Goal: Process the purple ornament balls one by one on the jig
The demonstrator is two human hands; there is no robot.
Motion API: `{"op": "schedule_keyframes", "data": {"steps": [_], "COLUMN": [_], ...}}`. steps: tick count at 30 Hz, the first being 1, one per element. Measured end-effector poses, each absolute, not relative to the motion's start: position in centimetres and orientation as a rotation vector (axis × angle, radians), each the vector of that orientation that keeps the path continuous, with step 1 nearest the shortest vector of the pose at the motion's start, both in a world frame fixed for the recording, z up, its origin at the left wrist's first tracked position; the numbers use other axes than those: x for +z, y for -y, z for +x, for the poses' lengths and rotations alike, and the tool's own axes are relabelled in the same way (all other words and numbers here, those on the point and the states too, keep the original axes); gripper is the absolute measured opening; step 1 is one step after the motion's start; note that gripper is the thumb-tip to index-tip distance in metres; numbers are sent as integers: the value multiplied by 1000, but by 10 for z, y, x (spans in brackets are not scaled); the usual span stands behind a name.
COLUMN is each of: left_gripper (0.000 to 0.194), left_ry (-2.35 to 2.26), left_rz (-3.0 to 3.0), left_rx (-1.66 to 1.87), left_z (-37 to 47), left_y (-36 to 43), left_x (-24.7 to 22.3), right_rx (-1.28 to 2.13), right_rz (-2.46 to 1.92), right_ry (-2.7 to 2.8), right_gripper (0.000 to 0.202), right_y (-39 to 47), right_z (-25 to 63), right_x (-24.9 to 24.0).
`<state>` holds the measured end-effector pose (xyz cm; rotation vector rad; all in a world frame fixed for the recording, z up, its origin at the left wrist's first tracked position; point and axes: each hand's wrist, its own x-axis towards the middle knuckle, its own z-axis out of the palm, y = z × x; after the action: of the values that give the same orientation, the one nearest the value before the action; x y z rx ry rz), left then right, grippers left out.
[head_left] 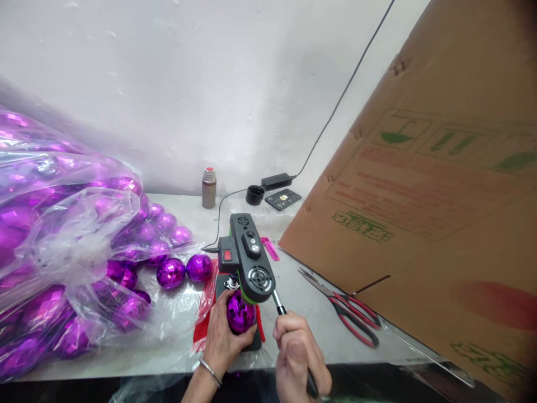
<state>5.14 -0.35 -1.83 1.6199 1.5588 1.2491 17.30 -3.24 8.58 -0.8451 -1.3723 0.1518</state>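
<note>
A shiny purple ball (241, 313) is held by my left hand (224, 330), its fingers curled round the ball's left and lower sides. The ball sits beneath the front end of a small black machine (253, 260) with a red switch. My right hand (300, 355) is closed round the dark grip of a metal lever (277, 300) that slants down from the machine. Red cloth (203, 330) lies under the machine's base. Two loose purple balls (170, 273) (198, 267) rest to the left of the machine.
A clear plastic bag (71, 246) full of purple balls fills the left. Red-handled scissors (356, 319) lie at the right, beside a large cardboard box (436, 184). Behind the machine are a flask (208, 189), a black cup (255, 195), a power adapter (276, 181) and a phone (283, 198).
</note>
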Motion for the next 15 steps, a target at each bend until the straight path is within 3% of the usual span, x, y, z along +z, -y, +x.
{"op": "schedule_keyframes", "data": {"steps": [9, 15], "left_gripper": [72, 73], "left_ry": [-1550, -1526], "left_rz": [1612, 1573], "left_rx": [1289, 1307], "left_z": [51, 51], "left_y": [0, 1], "left_x": [-22, -20], "right_rx": [113, 163], "right_rz": [-808, -793], "right_ry": [1274, 1342], "right_gripper": [40, 39], "right_y": [32, 23], "right_z": [161, 169], "right_x": [70, 121]}}
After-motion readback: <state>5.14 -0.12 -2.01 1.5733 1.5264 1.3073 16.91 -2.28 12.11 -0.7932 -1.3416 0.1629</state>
